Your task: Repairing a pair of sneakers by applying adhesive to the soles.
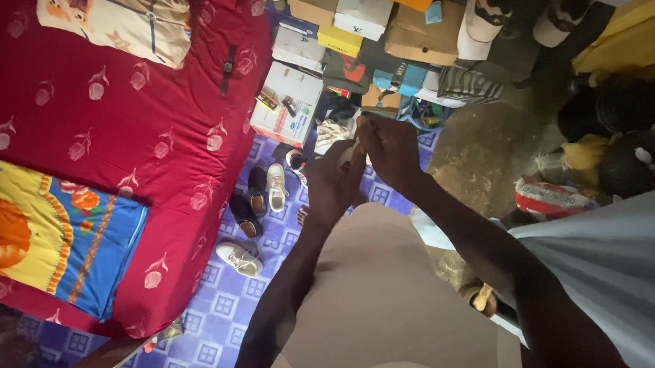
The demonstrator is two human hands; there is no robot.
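My left hand (331, 184) and my right hand (388, 148) meet in the middle of the view, above the floor. Both are closed around a small white thing (348, 156) held between them; my fingers hide most of it, so I cannot tell what it is. My left forearm comes up from the bottom centre and my right forearm comes in from the lower right. A beige garment (380, 292) lies under my arms.
A bed with a red patterned sheet (118, 119), a pillow (125, 20) and a colourful blanket (42, 233) fills the left. Several shoes, one white (276, 186), lie on a purple patterned mat (222, 306). Stacked boxes (294, 97) stand beyond my hands.
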